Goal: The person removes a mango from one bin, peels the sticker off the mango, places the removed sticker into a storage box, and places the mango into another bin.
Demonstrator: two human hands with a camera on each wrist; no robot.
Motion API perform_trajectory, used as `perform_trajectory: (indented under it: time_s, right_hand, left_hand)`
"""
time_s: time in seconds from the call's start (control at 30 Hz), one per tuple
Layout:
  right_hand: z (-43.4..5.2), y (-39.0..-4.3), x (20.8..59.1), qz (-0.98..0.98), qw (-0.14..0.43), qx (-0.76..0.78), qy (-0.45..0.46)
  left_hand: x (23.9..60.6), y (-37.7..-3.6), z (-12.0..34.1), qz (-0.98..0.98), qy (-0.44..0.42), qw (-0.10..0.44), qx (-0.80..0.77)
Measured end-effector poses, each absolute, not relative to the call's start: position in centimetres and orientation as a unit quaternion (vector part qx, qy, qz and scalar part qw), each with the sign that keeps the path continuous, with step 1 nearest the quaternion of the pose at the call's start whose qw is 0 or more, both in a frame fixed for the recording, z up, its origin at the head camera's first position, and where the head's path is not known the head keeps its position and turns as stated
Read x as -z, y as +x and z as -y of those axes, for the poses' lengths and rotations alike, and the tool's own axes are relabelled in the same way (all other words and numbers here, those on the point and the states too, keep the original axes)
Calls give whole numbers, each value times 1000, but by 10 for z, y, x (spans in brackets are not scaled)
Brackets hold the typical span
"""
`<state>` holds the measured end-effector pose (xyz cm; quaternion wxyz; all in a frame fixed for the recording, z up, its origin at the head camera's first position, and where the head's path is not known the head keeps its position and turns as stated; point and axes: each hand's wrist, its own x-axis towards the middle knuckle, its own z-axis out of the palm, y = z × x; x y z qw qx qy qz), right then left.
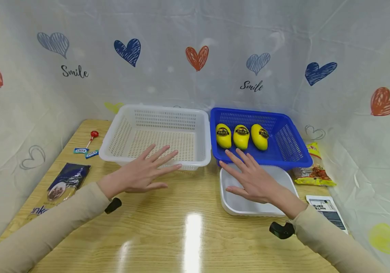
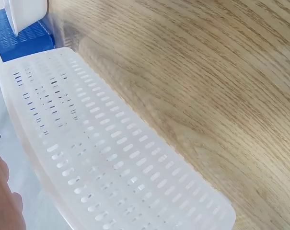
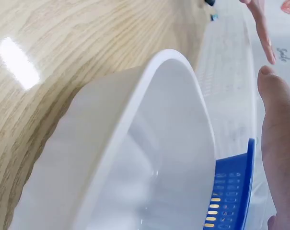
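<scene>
My left hand, fingers spread and holding nothing, hovers by the near left side of a white perforated basket. Over a solid white tub my right hand is stretched out with fingers apart, also holding nothing. Behind it stands a blue perforated basket. Inside that basket three yellow mangoes, each with a dark label, lie in a row on its left side. The left wrist view shows the white basket's slotted side; the right wrist view shows the tub's rim.
On the left lie a red lollipop, small blue-and-white wrapped candies and a dark-and-gold packet. A yellow-and-red snack bag and a white-and-grey packet lie at right. A heart-printed curtain surrounds the wooden table.
</scene>
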<state>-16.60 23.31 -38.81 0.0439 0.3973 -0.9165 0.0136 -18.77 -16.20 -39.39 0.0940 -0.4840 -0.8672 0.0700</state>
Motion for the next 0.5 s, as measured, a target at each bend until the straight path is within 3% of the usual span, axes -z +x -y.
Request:
perform_trajectory:
  time_s: [0.27,0.5]
  right_hand:
    - [-238,-183,376,921,56,-99,374]
    - [-248,-221,357,932,21,-288,218]
  left_hand:
    - [378,-203,183,908,-415,56,31]
    - [370,-235,241,944,-244,15,222]
